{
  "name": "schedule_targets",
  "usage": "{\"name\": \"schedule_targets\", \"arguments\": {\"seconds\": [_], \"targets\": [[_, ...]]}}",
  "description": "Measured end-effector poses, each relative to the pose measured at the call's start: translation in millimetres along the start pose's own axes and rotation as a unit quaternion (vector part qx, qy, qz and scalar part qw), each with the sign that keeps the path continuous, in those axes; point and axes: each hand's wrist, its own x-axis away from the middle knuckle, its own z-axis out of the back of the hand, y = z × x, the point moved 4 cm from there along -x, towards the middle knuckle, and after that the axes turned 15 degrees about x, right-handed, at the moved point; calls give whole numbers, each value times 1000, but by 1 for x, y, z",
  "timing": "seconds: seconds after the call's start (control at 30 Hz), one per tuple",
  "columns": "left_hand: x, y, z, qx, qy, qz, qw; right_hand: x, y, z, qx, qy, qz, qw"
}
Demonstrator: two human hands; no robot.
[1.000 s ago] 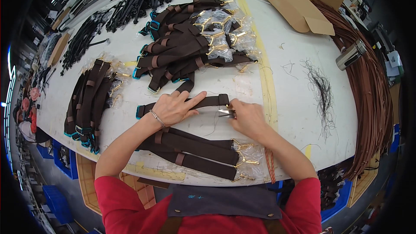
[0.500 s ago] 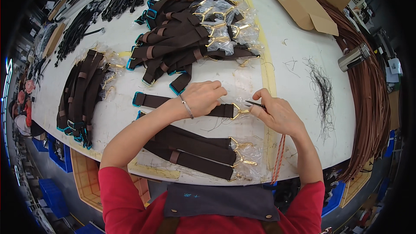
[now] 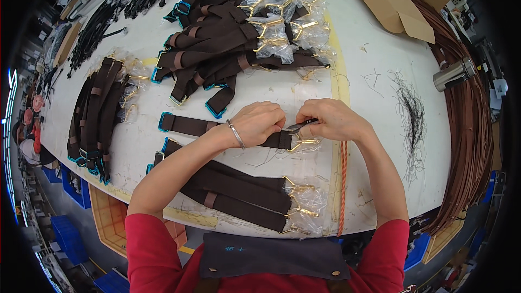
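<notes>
A dark brown webbing strap [image 3: 187, 125] lies across the table before me, with a blue-wrapped buckle at its left end and a gold metal clasp [image 3: 305, 142] at its right end. My left hand [image 3: 258, 122] is closed in a pinch just above the strap's right end; what its fingertips hold is too small to make out. In my right hand [image 3: 332, 119] is a pair of small dark thread snips [image 3: 302, 125], their blades pointing at my left fingertips. Nearer me lie several similar straps [image 3: 247, 198], their gold clasps in clear plastic.
A large pile of straps [image 3: 217, 43] fills the far middle, a smaller bundle [image 3: 97, 114] the left. Loose dark threads [image 3: 411, 122] lie at right, near a steel flask [image 3: 455, 74] and long brown strips [image 3: 464, 146]. An orange cord [image 3: 343, 190] runs to the table's near edge.
My right hand has moved left and slightly up, bringing the snips to the left fingertips. The orange cord now hangs straighter. The view has shifted slightly.
</notes>
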Motion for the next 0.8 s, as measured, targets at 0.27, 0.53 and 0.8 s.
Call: {"name": "schedule_targets", "arguments": {"seconds": [0.27, 0.53, 0.8], "targets": [[15, 15, -3, -96, -28, 46, 994, 10, 4, -13, -115, 48, -24, 992], [35, 38, -12, -187, 66, -98, 975, -11, 0, -6, -322, -31, -92, 942], [49, 42, -21, -255, 120, -178, 943, -15, -10, -23, -336, -183, -31, 923]]}}
